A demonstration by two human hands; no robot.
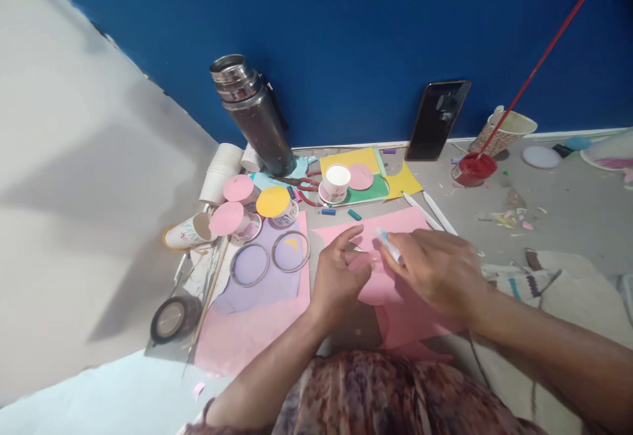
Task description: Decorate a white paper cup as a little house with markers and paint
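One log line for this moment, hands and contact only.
left hand: pinching small pink piece | right hand: gripping white tube, tip at the piece | under: pink paper

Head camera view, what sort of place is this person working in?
Probably a home craft corner on the floor against a blue wall. Coloured paper sheets, scissors and a red paint pot lie about; the right hand holds a glue stick over pink paper.

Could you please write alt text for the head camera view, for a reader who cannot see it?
A person's right hand holds a small tube over pink paper while the left hand pinches the paper. Paper cups, scissors and a flask lie beyond.
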